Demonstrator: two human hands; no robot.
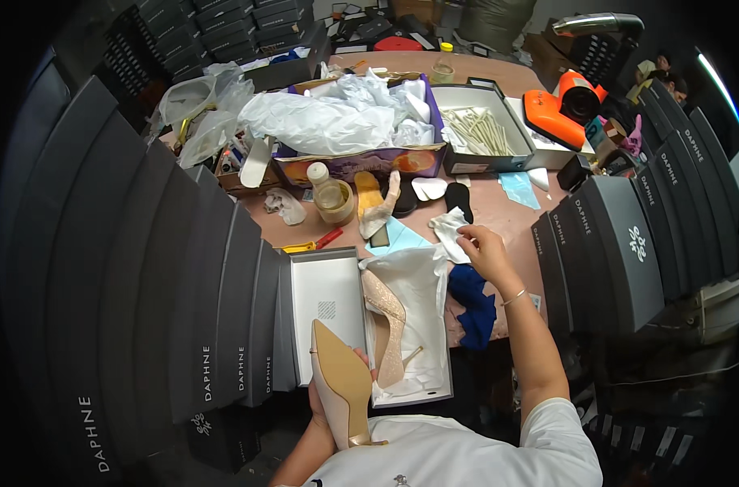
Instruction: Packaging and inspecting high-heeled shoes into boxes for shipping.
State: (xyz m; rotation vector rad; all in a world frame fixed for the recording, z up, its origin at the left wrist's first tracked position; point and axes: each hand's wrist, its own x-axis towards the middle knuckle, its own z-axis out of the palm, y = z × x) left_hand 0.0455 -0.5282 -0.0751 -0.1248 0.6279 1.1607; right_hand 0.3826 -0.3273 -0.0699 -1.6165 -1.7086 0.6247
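My left hand (318,412) is wrapped round a pale high-heeled shoe (342,381), its tan sole turned up toward me and its toe pointing away. The matching glittery high-heeled shoe (390,316) lies on its side in an open shoebox (449,375) lined with white tissue paper (425,292). Beyond the box, on the right, my right hand (489,250) pinches the edge of a crumpled white cloth (449,234). A dark blue cloth (472,307) lies under that forearm, beside the box. The box's lid (327,280) rests at its left, inside up.
Tall stacks of dark shoeboxes (167,268) (609,243) flank the table. Behind are a carton of plastic wrapping (361,166), a box of pale sticks (476,130) and an orange heat blower (554,118). A bottle (325,191) and a red-yellow cutter (314,242) stand nearer.
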